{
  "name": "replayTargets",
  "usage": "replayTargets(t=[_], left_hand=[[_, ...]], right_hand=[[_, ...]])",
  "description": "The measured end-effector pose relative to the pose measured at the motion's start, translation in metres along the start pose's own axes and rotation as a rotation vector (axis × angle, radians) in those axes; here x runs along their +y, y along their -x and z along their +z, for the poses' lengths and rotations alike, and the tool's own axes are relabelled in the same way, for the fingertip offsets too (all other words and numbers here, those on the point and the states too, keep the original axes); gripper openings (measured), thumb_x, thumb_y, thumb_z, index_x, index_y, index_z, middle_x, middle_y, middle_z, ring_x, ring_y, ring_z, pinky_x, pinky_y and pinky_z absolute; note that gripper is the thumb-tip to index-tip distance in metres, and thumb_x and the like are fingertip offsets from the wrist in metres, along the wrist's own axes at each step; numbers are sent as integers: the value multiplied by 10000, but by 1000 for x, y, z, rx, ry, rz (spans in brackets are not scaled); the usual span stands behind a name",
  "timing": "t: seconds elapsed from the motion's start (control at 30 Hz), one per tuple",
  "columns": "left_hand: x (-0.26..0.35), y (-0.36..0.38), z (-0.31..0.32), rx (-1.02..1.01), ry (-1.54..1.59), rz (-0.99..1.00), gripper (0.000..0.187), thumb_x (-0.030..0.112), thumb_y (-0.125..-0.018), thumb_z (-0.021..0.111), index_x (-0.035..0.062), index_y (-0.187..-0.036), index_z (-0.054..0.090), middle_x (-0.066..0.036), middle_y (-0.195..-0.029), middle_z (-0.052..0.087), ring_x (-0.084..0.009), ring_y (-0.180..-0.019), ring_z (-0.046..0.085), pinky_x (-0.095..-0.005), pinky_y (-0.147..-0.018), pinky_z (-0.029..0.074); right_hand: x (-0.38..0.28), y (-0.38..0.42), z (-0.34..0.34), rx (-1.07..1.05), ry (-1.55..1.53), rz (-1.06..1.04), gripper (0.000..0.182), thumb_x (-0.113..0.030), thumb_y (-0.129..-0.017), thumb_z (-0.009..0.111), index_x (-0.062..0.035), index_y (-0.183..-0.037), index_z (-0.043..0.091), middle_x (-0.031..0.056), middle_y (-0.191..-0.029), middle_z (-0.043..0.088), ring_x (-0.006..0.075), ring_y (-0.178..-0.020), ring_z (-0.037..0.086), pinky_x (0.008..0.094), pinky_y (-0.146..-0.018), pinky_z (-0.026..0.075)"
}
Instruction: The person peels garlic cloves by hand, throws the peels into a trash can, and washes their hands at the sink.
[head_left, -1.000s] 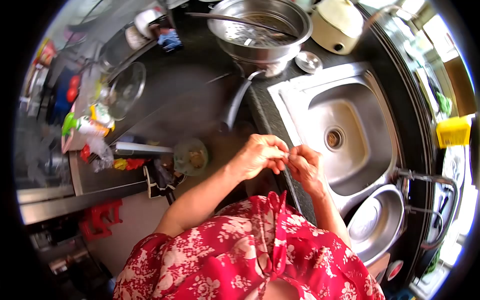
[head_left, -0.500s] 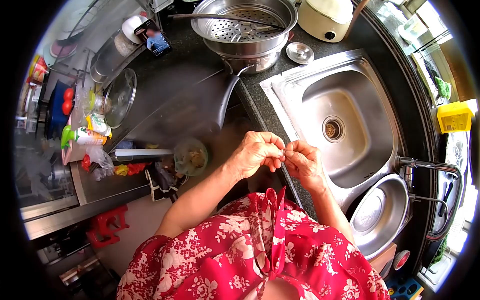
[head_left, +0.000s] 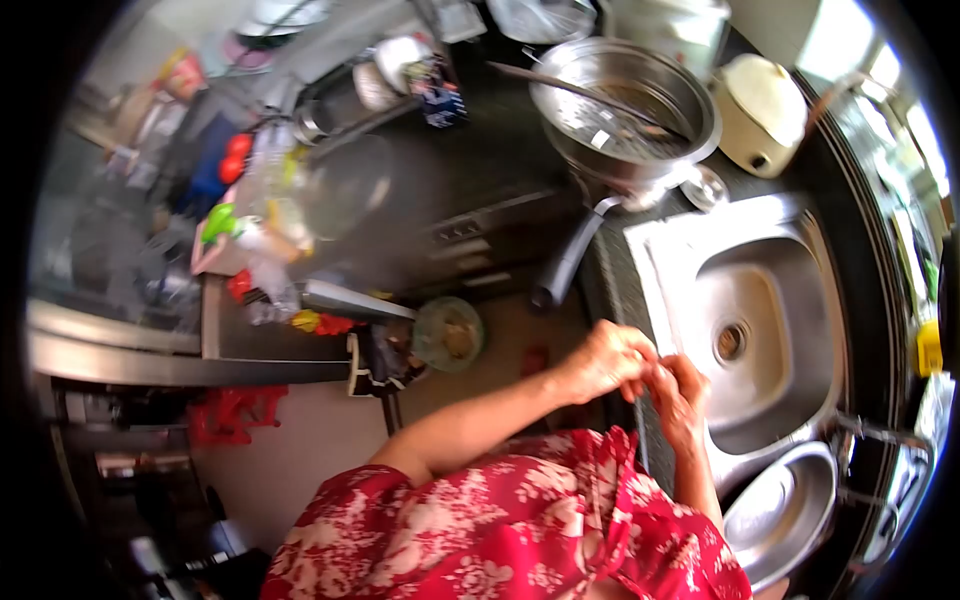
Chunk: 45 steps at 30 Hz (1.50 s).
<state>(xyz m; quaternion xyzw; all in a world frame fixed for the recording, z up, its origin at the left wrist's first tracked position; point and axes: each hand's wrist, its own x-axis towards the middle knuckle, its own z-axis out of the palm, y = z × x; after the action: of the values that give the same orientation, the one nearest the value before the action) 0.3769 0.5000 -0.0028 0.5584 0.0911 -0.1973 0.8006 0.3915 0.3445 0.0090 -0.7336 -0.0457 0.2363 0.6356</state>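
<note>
My left hand point(head_left: 608, 362) and my right hand point(head_left: 682, 398) meet at the fingertips, just left of the sink point(head_left: 755, 330). The fingers of both are closed in a pinch. Whatever lies between them is too small and blurred to make out. Below the hands runs the dark counter edge point(head_left: 625, 290). A pan's black handle point(head_left: 572, 262) points down toward them from the steel steamer pot point(head_left: 625, 115), which has a long stick-like utensil point(head_left: 590, 95) lying across it.
A steel basin point(head_left: 785, 515) stands by the tap at lower right. The cream cooker point(head_left: 760, 115) and a small metal lid point(head_left: 705, 188) are beyond the sink. Down at left is a bin point(head_left: 448, 335) with scraps inside; a phone point(head_left: 437, 92) leans at the back, and a red stool point(head_left: 235, 412) stands on the floor.
The view has swung left, so the scene sits further right and lower, with more blur. My hands stay pinched together beside the sink.
</note>
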Motion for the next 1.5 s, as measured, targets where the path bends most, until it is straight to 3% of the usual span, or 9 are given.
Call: replayTargets(t=[0.17,0.33,0.57,0.83,0.93,1.07,1.17,1.33,1.5], left_hand=[[2,5,1,-28,-69,82,135,24,-814,460,-63,-863,551,-96,-693,581,-131,-526,568,-239,-442,490],[5,9,-1,-78,114,-35,170,89,-838,506,-58,-920,525,-107,-722,564,-138,-557,565,-245,-483,482],[4,9,-5,-79,53,-71,118,43,-791,557,-38,-875,537,-99,-714,569,-134,-547,574,-231,-453,480],[1,12,-5,-66,186,-98,110,66,-825,519,-34,-867,539,-99,-685,571,-143,-540,575,-240,-441,483],[-5,12,-4,-8,36,-45,130,67,-833,494,-50,-874,534,-109,-681,571,-155,-533,575,-252,-433,484],[-7,13,-3,20,-118,12,143,45,-821,456,-70,-875,523,-124,-661,570,-171,-520,580,-270,-422,486],[0,18,0,30,-186,-5,157,39,-815,423,-76,-869,516,-130,-651,571,-178,-519,588,-275,-425,490],[3,21,3,-13,-329,45,178,50,-830,382,-78,-867,500,-135,-633,569,-178,-505,584,-273,-428,490],[0,18,0,-45,-302,54,208,58,-829,381,-80,-926,504,-133,-637,573,-175,-506,584,-263,-443,489]], right_hand=[[9,-5,1,-50,-150,20,184,-172,-824,578,-21,-731,530,1,-581,518,49,-475,402,188,-419,298],[2,-4,-3,-107,-348,145,170,-141,-840,540,-25,-717,523,7,-585,525,43,-425,381,173,-380,274],[7,-1,0,-102,-242,74,170,-143,-835,546,-22,-717,527,1,-528,486,42,-405,371,176,-366,259],[7,1,4,-64,-352,139,116,-100,-801,552,-25,-718,521,3,-505,462,40,-382,346,175,-345,230],[13,1,3,-74,-25,17,102,-99,-799,554,-2,-769,566,43,-597,570,91,-485,485,220,-437,366],[13,2,4,-99,319,-123,137,-118,-800,564,17,-806,547,107,-600,580,168,-535,560,291,-509,442],[4,4,5,-141,460,-186,124,-110,-800,558,12,-808,538,121,-608,585,196,-544,577,299,-512,443],[14,1,1,-189,451,-174,118,-99,-796,551,13,-822,529,133,-618,585,218,-555,587,301,-523,447],[7,4,4,-133,378,-152,116,-85,-803,507,28,-818,526,105,-594,577,173,-528,559,287,-497,436]])
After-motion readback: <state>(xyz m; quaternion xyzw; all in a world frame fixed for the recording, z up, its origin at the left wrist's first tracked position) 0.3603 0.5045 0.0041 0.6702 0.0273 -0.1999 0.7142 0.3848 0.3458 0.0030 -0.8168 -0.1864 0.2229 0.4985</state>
